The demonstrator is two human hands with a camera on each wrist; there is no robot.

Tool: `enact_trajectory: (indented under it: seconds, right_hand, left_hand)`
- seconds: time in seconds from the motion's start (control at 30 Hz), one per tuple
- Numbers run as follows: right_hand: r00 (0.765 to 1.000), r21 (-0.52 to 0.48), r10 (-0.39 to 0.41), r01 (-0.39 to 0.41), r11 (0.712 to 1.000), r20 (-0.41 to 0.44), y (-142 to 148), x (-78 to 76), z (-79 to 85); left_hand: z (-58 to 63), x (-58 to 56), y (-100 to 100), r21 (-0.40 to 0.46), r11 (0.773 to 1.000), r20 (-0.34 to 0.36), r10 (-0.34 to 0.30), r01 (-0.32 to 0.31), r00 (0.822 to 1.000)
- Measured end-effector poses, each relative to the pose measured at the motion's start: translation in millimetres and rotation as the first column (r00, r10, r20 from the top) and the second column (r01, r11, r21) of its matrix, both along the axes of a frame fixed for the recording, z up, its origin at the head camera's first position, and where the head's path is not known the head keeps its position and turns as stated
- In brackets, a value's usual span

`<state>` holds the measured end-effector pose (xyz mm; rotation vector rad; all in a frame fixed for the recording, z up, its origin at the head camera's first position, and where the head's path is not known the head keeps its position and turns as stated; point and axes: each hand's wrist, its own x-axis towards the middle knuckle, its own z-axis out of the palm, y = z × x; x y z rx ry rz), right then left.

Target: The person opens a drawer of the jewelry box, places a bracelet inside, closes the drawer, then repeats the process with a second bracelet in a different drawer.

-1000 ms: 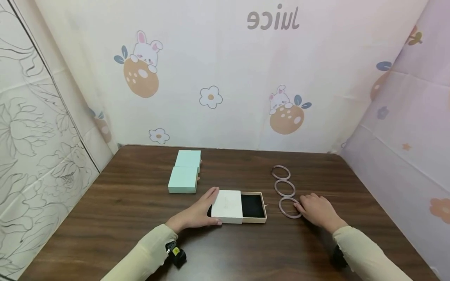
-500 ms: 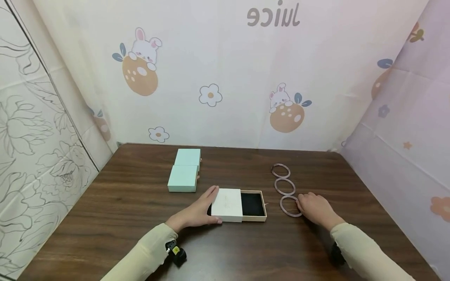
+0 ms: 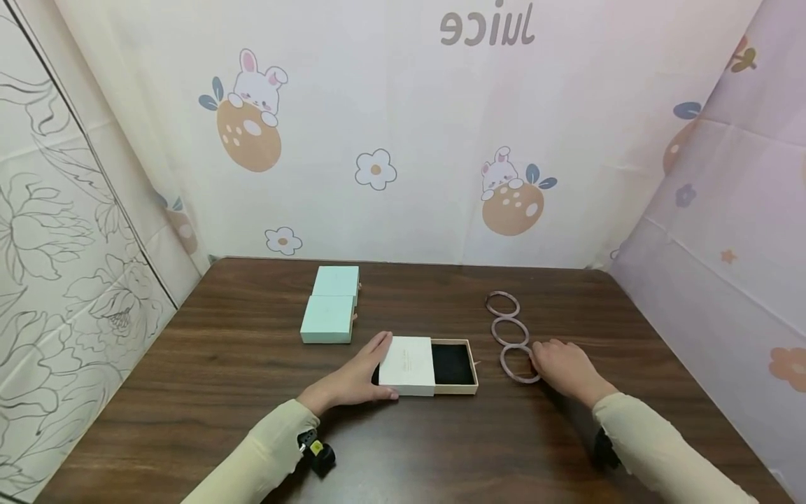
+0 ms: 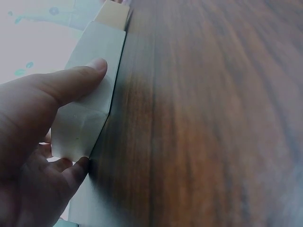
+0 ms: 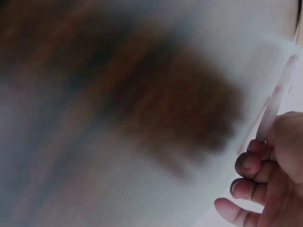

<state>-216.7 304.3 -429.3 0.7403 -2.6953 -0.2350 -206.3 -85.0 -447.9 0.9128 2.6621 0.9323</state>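
A white sliding gift box [image 3: 407, 365] lies on the table with its black-lined drawer [image 3: 454, 364] pulled partly out to the right. My left hand [image 3: 350, 381] grips the sleeve's left end, thumb along the front side and fingers behind; the left wrist view shows the thumb [image 4: 78, 81] flat on the box [image 4: 80, 132]. To the right, three pale pink-purple bangles stand in a row: a far bangle [image 3: 500, 293], a middle bangle [image 3: 494, 332] and a near bangle [image 3: 520, 379]. My right hand [image 3: 569, 371] pinches the near bangle's right rim between thumb and index finger.
Two mint-green boxes [image 3: 327, 318] sit one behind the other at the back left of the dark wooden table [image 3: 428, 448]. A printed curtain [image 3: 403, 210] hangs behind the table and another closes off the right side. A flower-patterned panel [image 3: 69, 245] stands at the left.
My right thumb, earlier lying across the near bangle's rim, now shows less, and the fingers are drawn together at its right edge. The left hand and box stay put; the view tilts slightly.
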Motion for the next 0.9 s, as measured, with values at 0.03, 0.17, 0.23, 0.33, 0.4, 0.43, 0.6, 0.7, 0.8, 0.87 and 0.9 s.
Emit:
enact_trajectory:
  seconds: [0.03, 0.17, 0.23, 0.33, 0.4, 0.43, 0.6, 0.7, 0.8, 0.87, 0.9]
  right_hand:
    - [1.0, -0.004, 0.009, -0.009, 1.0, -0.009, -0.8, -0.4, 1.4]
    - [0.999, -0.003, 0.028, -0.028, 1.0, -0.021, -4.4, -1.9, 6.5]
    - [1.0, 0.0, 0.02, -0.02, 1.0, -0.003, -6.7, -2.0, 9.2]
    - [1.0, 0.009, 0.007, -0.007, 1.0, 0.027, -10.2, -1.7, 12.8]
    - [0.999, 0.012, 0.003, -0.004, 1.0, 0.036, -12.8, -1.1, 14.9]
    - [0.999, 0.015, 0.005, -0.005, 1.0, 0.034, -14.2, -0.8, 16.3]
    - [1.0, 0.015, 0.011, -0.011, 1.0, 0.025, -22.6, 1.9, 21.2]
    - [1.0, 0.008, 0.01, -0.01, 1.0, 0.025, -28.7, 3.1, 22.5]
    - [1.0, 0.002, -0.001, 0.001, 1.0, 0.018, -35.6, 4.5, 24.6]
    - [1.0, -0.002, -0.011, 0.011, 1.0, 0.013, -39.9, 5.6, 25.9]
    - [1.0, -0.003, -0.016, 0.016, 1.0, 0.012, -42.0, 6.3, 27.0]
  left_hand:
    - [0.4, 0.0, 0.2, 0.002, 1.0, 0.001, 0.0, 0.0, 1.0]
    - [0.9, 0.0, -0.1, 0.005, 1.0, 0.004, 0.001, -0.001, 1.0]
    - [1.2, 0.2, -0.5, 0.008, 1.0, 0.01, 0.001, -0.001, 1.0]
    - [0.6, 0.0, -1.0, 0.012, 1.0, 0.01, -0.002, 0.002, 1.0]
    - [-0.5, -0.4, -1.1, 0.014, 1.0, 0.009, -0.004, 0.004, 1.0]
    - [-0.4, -0.4, -1.1, 0.015, 1.0, 0.009, -0.005, 0.005, 1.0]
    - [-0.2, 0.5, -0.8, 0.012, 1.0, 0.007, -0.007, 0.007, 1.0]
    - [-0.6, 1.3, -1.0, 0.014, 1.0, 0.0, -0.01, 0.01, 1.0]
    - [-0.7, 1.5, -1.0, 0.018, 1.0, -0.004, -0.01, 0.01, 1.0]
    - [-0.7, 1.2, -0.8, 0.021, 1.0, -0.002, -0.01, 0.01, 1.0]
    - [-0.7, 1.0, -0.6, 0.02, 1.0, -0.004, -0.011, 0.011, 1.0]
